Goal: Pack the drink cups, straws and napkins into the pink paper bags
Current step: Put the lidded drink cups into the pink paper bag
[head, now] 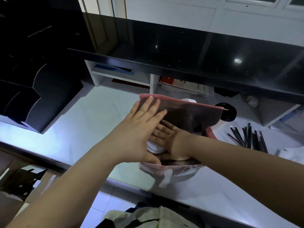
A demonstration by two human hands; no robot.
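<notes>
A pink paper bag (185,111) stands open at the middle of the white counter. My left hand (141,127) spreads flat against the bag's far left wall, thumb hooked over the near rim. My right hand (166,137) reaches down inside the bag, fingers straight, resting on a white napkin or lid (153,149) inside it. A bundle of dark wrapped straws (250,137) lies on the counter to the right. A cup with a black lid (227,112) stands just behind the bag's right edge.
A raised black glossy countertop (197,60) runs across the back above white shelving (121,76). Black folded boxes (32,88) sit at the left. The counter's front edge (181,195) is near me, with cardboard boxes (21,178) below left.
</notes>
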